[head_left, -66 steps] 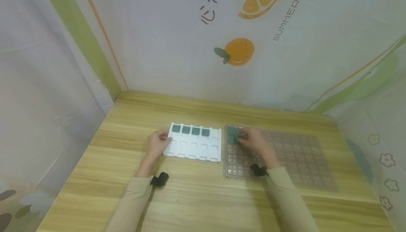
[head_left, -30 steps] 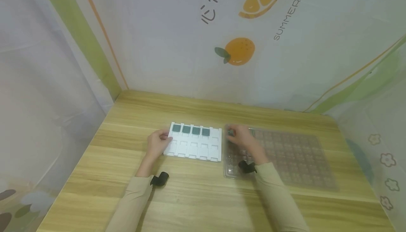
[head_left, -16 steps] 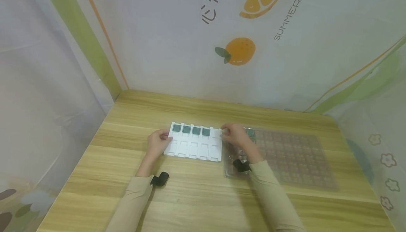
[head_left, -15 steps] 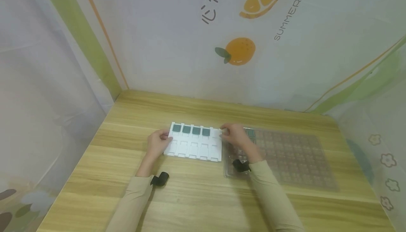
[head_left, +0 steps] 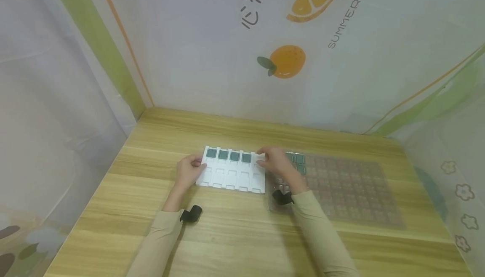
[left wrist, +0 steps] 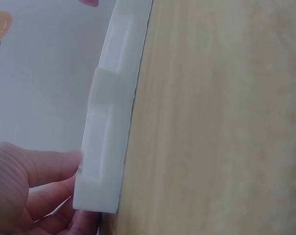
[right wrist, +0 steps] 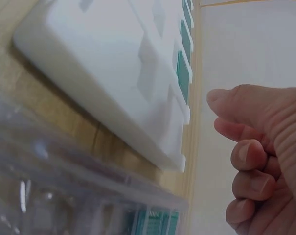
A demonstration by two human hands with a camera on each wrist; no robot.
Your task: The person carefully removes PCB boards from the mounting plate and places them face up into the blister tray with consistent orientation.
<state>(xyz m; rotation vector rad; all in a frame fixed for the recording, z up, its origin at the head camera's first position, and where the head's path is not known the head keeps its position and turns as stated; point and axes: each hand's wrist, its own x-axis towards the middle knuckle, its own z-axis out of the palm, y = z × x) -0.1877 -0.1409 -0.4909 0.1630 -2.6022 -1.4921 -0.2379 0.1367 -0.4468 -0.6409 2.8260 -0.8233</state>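
Observation:
The left hand grips the left edge of a white slotted tray. In the left wrist view, its thumb lies against the tray's side near a corner. Green square chips fill several slots of the back row. Over the back-right slot, the right hand has its thumb and index finger bent and spaced apart. Its other fingers curl in the right wrist view. Whether a chip sits between its fingertips is not visible. More green chips lie in a clear plastic tray, partly behind the right hand.
The clear tray stands just right of the white one, with a narrow strip of wooden table between them. A printed fabric curtain hangs behind the table. Each wrist carries a black camera mount.
The right hand has moved left from above the chips in the clear tray to the white tray's back-right slot. The left hand and white tray stay put.

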